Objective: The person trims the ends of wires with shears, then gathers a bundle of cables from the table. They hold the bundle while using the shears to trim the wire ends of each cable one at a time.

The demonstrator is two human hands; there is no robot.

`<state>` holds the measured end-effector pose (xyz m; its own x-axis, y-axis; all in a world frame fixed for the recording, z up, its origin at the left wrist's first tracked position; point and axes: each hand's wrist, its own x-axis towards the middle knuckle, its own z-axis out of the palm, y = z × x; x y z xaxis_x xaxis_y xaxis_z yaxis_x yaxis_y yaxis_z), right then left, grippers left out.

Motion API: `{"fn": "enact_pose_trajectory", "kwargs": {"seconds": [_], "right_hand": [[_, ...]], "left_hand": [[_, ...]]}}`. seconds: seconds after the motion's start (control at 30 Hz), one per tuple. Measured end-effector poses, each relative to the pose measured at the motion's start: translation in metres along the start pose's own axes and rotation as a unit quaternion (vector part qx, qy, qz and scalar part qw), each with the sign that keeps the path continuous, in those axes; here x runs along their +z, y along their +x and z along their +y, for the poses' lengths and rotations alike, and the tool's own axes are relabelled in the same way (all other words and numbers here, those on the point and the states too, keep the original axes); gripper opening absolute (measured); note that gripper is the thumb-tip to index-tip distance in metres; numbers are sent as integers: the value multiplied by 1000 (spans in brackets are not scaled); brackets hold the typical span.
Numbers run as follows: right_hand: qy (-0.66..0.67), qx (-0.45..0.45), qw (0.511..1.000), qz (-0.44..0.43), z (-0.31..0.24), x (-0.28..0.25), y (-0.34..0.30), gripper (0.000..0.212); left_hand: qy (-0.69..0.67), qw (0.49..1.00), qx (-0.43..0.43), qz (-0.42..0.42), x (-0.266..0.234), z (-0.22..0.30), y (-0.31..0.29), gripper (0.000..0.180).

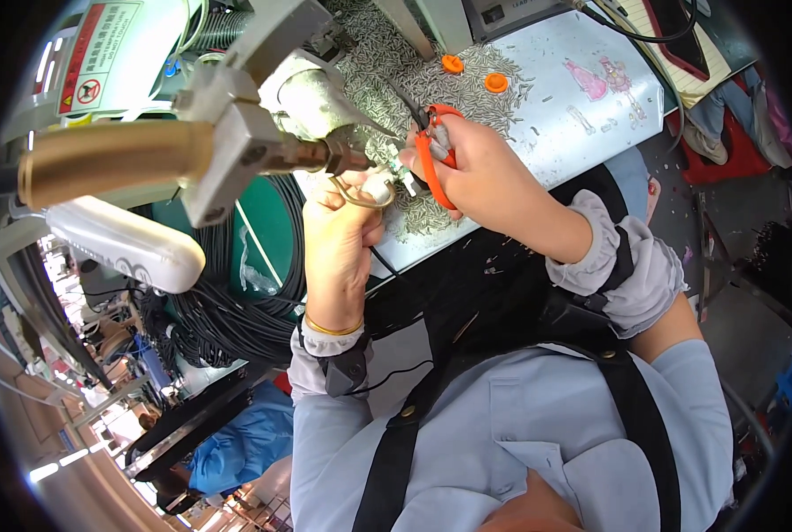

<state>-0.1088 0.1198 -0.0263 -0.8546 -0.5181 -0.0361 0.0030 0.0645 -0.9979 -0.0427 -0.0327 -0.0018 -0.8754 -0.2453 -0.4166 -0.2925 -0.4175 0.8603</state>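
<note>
Orange-handled cutters (431, 168) with dark jaws rest in my right hand (485, 168), whose fingers curl around the handles. Its thumb and fingertip meet beside a small light-coloured piece (405, 182) under the machine head. Close against it on the left, my left hand (338, 226) is closed, fingers bent under a curved metal hook (360, 200). What the left fingers pinch is mostly hidden by the hook and the machine. A thin black cable (384, 263) runs down just beside that hand.
Many small metal pins (414, 84) cover the bench around two orange caps (495, 82). A brass-coloured cylinder (117, 162) and metal block (223, 146) overhang from the left. Black cable coils (223, 315) lie left. A notebook (693, 58) is at far right.
</note>
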Motion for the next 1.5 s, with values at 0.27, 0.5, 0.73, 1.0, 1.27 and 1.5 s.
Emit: {"fn": "enact_pose_trajectory", "kwargs": {"seconds": [0.27, 0.5, 0.73, 1.0, 1.27, 1.5], "right_hand": [[151, 103, 978, -101, -18, -10, -28, 14], [65, -63, 996, -5, 1, -21, -51, 14], [77, 71, 994, -33, -8, -32, -61, 18], [116, 107, 987, -41, -5, -30, -69, 18], [100, 82, 991, -46, -11, -27, -79, 18], [53, 68, 977, -195, -21, -10, -85, 13]], "left_hand": [[7, 995, 33, -97, -8, -8, -32, 20], [252, 916, 241, 200, -56, -2, -19, 35], [-30, 987, 75, 138, -148, 42, 71, 28], [312, 939, -56, 136, -181, 66, 151, 10], [70, 964, 236, 102, -71, 87, 21, 30], [-325, 819, 426, -207, -205, 98, -151, 39]]}}
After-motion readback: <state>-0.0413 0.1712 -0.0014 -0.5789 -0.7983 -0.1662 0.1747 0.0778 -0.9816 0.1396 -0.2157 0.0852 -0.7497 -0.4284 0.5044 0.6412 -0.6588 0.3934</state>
